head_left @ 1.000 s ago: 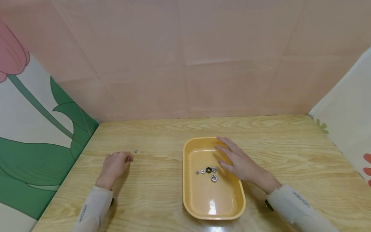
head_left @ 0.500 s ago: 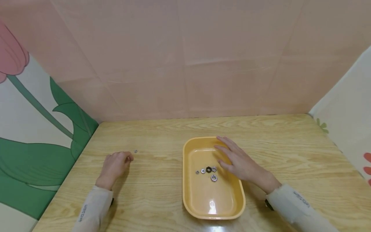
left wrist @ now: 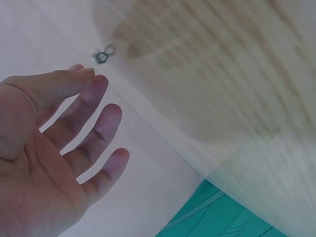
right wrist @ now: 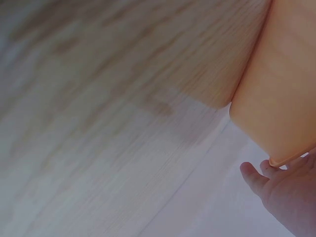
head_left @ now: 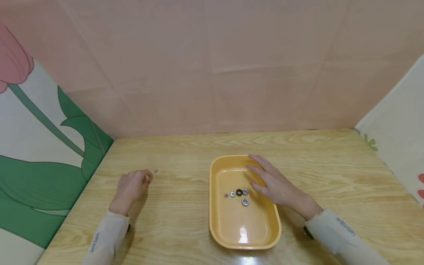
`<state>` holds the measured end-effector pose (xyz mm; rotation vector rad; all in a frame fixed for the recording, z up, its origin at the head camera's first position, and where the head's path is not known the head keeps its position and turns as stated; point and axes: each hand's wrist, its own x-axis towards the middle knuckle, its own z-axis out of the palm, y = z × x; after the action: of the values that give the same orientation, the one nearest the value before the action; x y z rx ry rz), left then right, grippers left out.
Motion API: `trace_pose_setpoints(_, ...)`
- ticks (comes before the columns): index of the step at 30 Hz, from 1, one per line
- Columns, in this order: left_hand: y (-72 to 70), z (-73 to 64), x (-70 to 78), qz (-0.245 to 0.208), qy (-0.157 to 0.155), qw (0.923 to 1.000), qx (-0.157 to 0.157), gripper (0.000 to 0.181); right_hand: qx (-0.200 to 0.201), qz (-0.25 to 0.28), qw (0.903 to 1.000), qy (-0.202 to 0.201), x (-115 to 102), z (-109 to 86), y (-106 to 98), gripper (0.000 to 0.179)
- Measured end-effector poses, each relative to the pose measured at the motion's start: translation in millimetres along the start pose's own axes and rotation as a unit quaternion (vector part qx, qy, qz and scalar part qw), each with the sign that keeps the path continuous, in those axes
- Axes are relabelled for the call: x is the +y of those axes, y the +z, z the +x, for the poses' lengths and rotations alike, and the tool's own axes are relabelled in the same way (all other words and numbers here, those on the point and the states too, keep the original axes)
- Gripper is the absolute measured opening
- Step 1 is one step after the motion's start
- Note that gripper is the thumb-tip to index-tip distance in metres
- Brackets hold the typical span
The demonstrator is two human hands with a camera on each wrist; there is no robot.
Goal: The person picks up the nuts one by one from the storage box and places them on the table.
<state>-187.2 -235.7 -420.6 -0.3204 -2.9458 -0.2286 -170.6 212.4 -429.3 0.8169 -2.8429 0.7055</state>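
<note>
On the table's left side, my left hand (head_left: 130,189) hovers with relaxed, lightly bent fingers and nothing between them. Just beyond its fingertips lies a small silver nut (head_left: 155,171). In the left wrist view the thumb and index finger come near each other, with the small metal nut (left wrist: 101,58) a short gap past them. My right hand (head_left: 276,186) lies across the right rim of a yellow plastic tray (head_left: 212,206), fingers straight and spread over its far right part. Several nuts sit inside the tray: a black nut (head_left: 239,192) and silver ones, such as the largest (head_left: 245,202).
The wood-grain table (head_left: 179,217) meets a pink-beige sheet (head_left: 212,92) at the back. A printed panel with green leaves (head_left: 33,184) borders the left side, and a white patterned panel (head_left: 397,129) the right.
</note>
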Motion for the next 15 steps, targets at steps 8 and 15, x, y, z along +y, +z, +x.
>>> trace_pose_setpoints(8, -4.5, 3.1, 9.4, -0.003, 0.005, 1.0, -0.004, 0.018, 0.003, 0.0, 1.0, -0.003, 0.4, 0.1, 0.2, 0.052)
trace_pose_setpoints(15, -7.0, 4.0, 16.8, -0.004, 0.004, 0.9999, -0.009, 0.021, 0.004, -0.001, 1.0, -0.004, 0.7, 0.1, 0.4, 0.052)
